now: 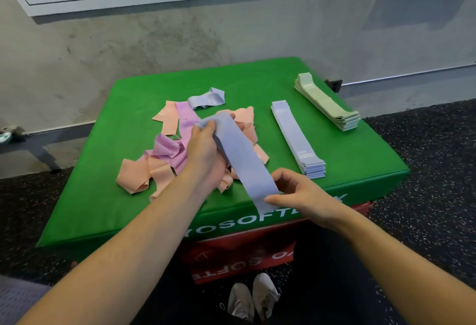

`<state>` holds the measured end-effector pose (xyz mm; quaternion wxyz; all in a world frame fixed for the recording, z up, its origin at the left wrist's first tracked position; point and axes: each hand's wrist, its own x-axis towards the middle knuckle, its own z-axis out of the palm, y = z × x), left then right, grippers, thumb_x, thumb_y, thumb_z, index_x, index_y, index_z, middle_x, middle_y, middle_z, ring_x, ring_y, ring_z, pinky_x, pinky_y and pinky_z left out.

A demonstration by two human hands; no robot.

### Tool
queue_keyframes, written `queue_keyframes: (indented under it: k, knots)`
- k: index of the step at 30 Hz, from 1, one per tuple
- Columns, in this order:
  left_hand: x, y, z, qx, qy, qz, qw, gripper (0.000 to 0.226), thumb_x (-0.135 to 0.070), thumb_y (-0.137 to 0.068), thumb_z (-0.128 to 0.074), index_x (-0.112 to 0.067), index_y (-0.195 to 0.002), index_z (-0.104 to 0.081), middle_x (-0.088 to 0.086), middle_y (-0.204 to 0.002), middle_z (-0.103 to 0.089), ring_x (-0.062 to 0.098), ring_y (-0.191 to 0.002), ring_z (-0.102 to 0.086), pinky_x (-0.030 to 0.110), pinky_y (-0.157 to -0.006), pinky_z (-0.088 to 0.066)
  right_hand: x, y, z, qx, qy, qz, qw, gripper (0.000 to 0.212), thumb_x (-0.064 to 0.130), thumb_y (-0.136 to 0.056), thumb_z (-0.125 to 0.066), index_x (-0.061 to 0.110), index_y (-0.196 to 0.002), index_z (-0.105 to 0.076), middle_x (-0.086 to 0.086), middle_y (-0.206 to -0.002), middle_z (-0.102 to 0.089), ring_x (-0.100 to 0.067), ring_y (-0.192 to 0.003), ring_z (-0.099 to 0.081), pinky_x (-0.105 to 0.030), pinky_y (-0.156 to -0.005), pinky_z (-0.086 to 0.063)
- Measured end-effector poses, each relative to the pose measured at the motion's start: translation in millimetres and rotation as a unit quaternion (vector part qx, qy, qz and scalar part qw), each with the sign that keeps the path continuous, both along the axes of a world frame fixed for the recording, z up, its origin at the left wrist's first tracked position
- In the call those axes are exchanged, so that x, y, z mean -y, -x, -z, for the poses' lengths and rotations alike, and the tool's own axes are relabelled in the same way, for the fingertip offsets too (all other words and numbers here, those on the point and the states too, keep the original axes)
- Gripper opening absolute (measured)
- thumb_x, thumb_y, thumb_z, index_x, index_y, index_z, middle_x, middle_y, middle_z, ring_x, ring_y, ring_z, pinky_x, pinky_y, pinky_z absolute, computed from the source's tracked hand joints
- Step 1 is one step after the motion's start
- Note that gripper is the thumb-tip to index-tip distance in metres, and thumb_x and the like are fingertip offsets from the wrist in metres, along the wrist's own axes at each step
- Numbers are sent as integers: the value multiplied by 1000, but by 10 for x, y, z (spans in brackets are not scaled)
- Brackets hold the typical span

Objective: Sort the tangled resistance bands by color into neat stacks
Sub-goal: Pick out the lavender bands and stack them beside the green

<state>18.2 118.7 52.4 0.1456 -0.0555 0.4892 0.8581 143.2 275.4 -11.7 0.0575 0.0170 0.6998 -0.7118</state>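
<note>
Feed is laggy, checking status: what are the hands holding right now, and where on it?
Both hold one blue band: left hand grips its far end, right hand pinches the near end.

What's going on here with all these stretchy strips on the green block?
A person is sorting resistance bands by color. The left hand and the right hand each hold one end of a blue band, stretched flat above the green box. A neat blue stack and a green stack already lie to the right. A tangled pile of pink, peach and one more blue band still waits.
</note>
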Motion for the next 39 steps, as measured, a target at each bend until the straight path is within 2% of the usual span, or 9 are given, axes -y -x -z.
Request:
queue_keyframes:
  k: [7, 11, 15, 21, 24, 26, 29, 35, 39]
  knots:
    - [18, 139, -24, 13, -15, 0, 1000, 31, -13, -106, -38, -1, -129, -55, 13, -85, -73, 21, -69, -72, 32, -61, -60, -12, 98, 45, 22, 21, 109, 994, 19, 2, -94, -63, 13, -87, -49, -3, -78, -65, -18, -74, -62, -30, -66, -56]
    - [19, 219, 4, 33, -12, 1, 999, 25, -6, -103, -38, -1, -116, -59, 16, -92, -71, 21, -66, -74, 30, -54, -58, -69, 84, 34, 8, 0, 112, 994, 25, 6, -92, -67, 19, -105, -51, -9, -69, -67, -20, -59, -59, -29, -59, -50]
    - [-55, 303, 55, 56, 0, 8, 998, 35, 1, -97, -38, 3, -128, -54, 23, -116, -67, 29, -84, -72, 36, -60, -59, -154, 61, 44, -51, -25, 119, 991, 40, 4, -91, -69, 31, -119, -60, -9, -65, -64, -19, -56, -59, -28, -60, -52]
    - [-251, 450, 121, 69, 21, -17, 997, 45, 7, -92, -37, -1, -134, -49, 24, -125, -64, 35, -105, -68, 42, -68, -61, -304, 13, -14, -84, -96, 124, 984, 24, 6, -92, -68, 28, -98, -77, 2, -87, -76, -14, -84, -70, -36, -83, -56]
    - [-366, 545, 120, 71, 33, -3, 997, 59, 11, -86, -35, -7, -142, -41, 25, -129, -61, 36, -103, -70, 49, -75, -62, -436, -33, -10, -69, -152, 40, 985, 44, 9, -89, -53, 40, -111, -73, -17, -112, -71, -47, -109, -60, -64, -98, -45]
    - [-465, 574, 89, 63, 38, 5, 997, 62, 13, -85, -31, -6, -144, -38, 27, -130, -59, 34, -96, -71, 46, -68, -63, -499, -64, -41, -78, -180, 2, 981, 57, 0, -86, -48, 43, -120, -67, -3, -125, -67, -35, -115, -62, -55, -104, -46]
    - [-611, 648, 92, 71, 30, 3, 997, 64, 11, -83, -31, -6, -145, -33, 29, -132, -54, 37, -89, -73, 57, -74, -59, -571, -55, -78, -97, -204, 31, 974, 36, 3, -92, -64, 30, -116, -71, 10, -115, -71, -12, -107, -67, -42, -101, -51]
    - [-914, 1152, 414, 83, 68, 22, 994, 52, -11, -80, -61, -16, -130, -46, 20, -120, -68, 40, -101, -71, 64, -90, -52, -808, 62, -71, -174, -249, 60, 951, 11, 34, -97, -62, 39, -101, -71, 6, -91, -63, -13, -86, -60, -28, -78, -48]
    - [-1120, 1098, 340, 62, 112, 13, 992, 29, -16, -95, -55, -15, -124, -58, 11, -112, -73, 27, -96, -73, 43, -76, -60, -1000, 129, 39, -246, -410, 127, 869, 27, 48, -94, -56, 32, -99, -77, 10, -106, -51, -17, -99, -45, -31, -88, -39]
